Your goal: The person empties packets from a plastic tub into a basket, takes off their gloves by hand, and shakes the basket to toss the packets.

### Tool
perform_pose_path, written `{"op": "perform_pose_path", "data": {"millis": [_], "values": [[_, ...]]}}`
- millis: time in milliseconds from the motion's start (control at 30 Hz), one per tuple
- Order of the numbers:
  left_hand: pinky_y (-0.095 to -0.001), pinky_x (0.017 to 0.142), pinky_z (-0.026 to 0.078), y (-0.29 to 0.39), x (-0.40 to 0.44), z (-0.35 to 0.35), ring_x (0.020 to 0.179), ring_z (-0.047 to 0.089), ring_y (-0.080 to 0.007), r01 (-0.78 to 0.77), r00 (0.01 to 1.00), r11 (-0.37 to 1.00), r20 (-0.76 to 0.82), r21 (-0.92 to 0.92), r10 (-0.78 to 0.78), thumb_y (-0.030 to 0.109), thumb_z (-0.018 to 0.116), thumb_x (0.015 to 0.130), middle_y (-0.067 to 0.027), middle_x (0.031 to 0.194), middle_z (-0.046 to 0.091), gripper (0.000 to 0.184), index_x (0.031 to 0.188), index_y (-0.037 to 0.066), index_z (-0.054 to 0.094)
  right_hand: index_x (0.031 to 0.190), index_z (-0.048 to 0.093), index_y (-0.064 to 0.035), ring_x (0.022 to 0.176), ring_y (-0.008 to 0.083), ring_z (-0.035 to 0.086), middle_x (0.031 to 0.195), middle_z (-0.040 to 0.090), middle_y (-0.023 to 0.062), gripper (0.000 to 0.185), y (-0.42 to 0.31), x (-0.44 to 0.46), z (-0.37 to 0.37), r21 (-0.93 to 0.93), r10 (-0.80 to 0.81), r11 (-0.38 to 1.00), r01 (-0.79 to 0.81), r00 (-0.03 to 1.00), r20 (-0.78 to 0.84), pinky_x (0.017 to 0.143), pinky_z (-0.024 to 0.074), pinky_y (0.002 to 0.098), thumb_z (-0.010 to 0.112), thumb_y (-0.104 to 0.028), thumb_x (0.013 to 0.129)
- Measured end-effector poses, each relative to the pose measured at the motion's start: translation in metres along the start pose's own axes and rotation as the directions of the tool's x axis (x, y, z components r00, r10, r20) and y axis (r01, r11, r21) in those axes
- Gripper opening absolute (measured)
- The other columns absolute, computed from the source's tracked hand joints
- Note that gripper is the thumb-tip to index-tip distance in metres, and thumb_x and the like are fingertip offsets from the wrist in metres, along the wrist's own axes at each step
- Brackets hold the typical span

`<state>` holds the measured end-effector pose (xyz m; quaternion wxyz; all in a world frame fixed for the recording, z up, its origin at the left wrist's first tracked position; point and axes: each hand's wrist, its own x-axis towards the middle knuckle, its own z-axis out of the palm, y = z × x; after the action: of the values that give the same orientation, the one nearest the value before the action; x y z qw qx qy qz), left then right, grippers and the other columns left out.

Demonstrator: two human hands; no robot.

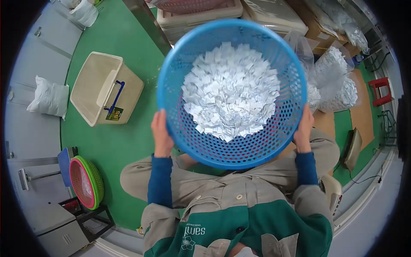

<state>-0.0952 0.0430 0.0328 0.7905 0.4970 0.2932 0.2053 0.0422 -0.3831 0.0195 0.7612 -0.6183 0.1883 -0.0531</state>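
A blue basket (pixel 239 155) heaped with slips (pixel 231 92) fills the centre, the left hand (pixel 162 135) and right hand (pixel 304 130) gripping its opposite sides; a level, evenly shared hold should best keep the slips in place. A post (pixel 147 23), the likeliest snag, rises beyond its far-left rim, while a bin (pixel 96 81) stands left and bags (pixel 341 95) and a stool (pixel 380 91) sit right.

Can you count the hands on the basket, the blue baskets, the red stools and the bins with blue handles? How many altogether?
Hands: 2 (left hand, right hand)
Blue basket: 1
Red stool: 1
Blue-handled bin: 1
Total: 5
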Motion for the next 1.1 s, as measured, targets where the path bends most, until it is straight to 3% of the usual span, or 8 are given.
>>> {"op": "perform_pose_path", "data": {"millis": [167,367,467,700,800,833,933,1100], "values": [[-0.0274,0.071,0.047,-0.029,0.039,-0.030,0.081,0.057,-0.0096,-0.133,0.986,0.976,0.073,-0.175,0.147,0.023,0.057,0.097,-0.0022,0.096,0.063,0.024,0.109,0.003,0.060,0.095,0.058,-0.0064,0.059,0.0090,0.044,0.071,0.048,-0.0018,0.035,0.023,-0.001,0.020,0.152,0.066,0.988,-0.039,0.982,-0.175,0.051,0.0387,0.0258,0.048,-0.039,0.101],[-0.0332,0.078,0.051,-0.072,0.072,-0.013,0.089,0.062,-0.0166,0.093,0.994,0.996,-0.059,0.008,-0.092,0.032,0.055,0.098,-0.0098,0.102,0.066,0.036,0.108,-0.002,0.062,0.069,0.049,-0.0099,0.058,0.0062,0.035,0.064,0.038,-0.0054,0.040,0.059,0.041,0.016,-0.300,0.035,0.953,-0.038,0.999,-0.017,0.051,0.0275,0.0283,0.055,-0.036,0.098],[-0.0308,0.078,0.050,-0.062,0.059,-0.011,0.087,0.062,-0.0153,0.128,0.990,0.991,-0.057,0.028,-0.126,0.031,0.054,0.099,-0.0090,0.101,0.067,0.038,0.109,-0.004,0.062,0.068,0.048,-0.0092,0.057,0.0065,0.033,0.064,0.038,-0.0057,0.041,0.054,0.040,0.008,-0.177,0.041,0.983,-0.048,0.998,-0.043,0.050,0.0262,0.0273,0.056,-0.036,0.098],[-0.0340,0.080,0.052,0.034,-0.026,0.013,0.091,0.064,-0.0189,-0.045,0.986,0.964,0.144,-0.263,0.085,0.029,0.049,0.099,-0.0100,0.107,0.065,0.037,0.118,-0.002,0.057,0.091,0.057,-0.0048,0.061,0.0081,0.053,0.076,0.057,0.0001,0.031,-0.060,-0.057,0.030,0.120,-0.162,0.977,0.175,0.981,-0.107,0.053,0.0402,0.0217,0.050,-0.033,0.101],[-0.0332,0.076,0.053,0.007,0.015,0.006,0.087,0.064,-0.0180,-0.042,0.991,0.961,0.112,-0.272,0.075,0.032,0.052,0.098,-0.0092,0.102,0.066,0.037,0.112,-0.001,0.059,0.118,0.056,0.0000,0.078,0.0132,0.059,0.094,0.061,0.0042,0.041,-0.002,-0.005,0.007,-0.076,-0.174,0.983,0.167,0.980,-0.096,0.067,0.0492,0.0272,0.050,-0.036,0.100],[-0.0325,0.070,0.053,-0.024,0.047,-0.010,0.082,0.063,-0.0168,0.018,0.994,0.958,0.110,-0.287,0.014,0.031,0.053,0.098,-0.0085,0.096,0.066,0.033,0.107,0.000,0.061,0.084,0.055,-0.0051,0.061,0.0094,0.042,0.070,0.048,-0.0012,0.034,0.029,0.029,0.014,-0.073,-0.426,0.904,0.422,0.904,-0.048,0.053,0.0349,0.0270,0.051,-0.035,0.100],[-0.0352,0.074,0.054,-0.048,0.073,-0.017,0.080,0.065,-0.0215,0.134,0.990,0.989,0.049,-0.055,-0.131,0.032,0.053,0.099,-0.0101,0.097,0.068,0.034,0.111,0.001,0.062,0.074,0.052,-0.0069,0.060,0.0088,0.036,0.066,0.041,-0.0029,0.037,0.045,0.054,0.017,-0.226,-0.036,0.974,0.037,0.999,0.011,0.053,0.0307,0.0306,0.054,-0.035,0.098],[-0.0358,0.083,0.053,-0.032,0.036,-0.012,0.094,0.064,-0.0210,0.159,0.987,0.985,0.035,-0.061,-0.157,0.033,0.049,0.101,-0.0124,0.111,0.066,0.042,0.120,-0.003,0.057,0.070,0.050,-0.0081,0.057,0.0065,0.032,0.064,0.039,-0.0043,0.039,0.034,0.020,0.000,-0.165,0.040,0.986,-0.040,0.999,-0.003,0.051,0.0272,0.0298,0.054,-0.032,0.099]]}}
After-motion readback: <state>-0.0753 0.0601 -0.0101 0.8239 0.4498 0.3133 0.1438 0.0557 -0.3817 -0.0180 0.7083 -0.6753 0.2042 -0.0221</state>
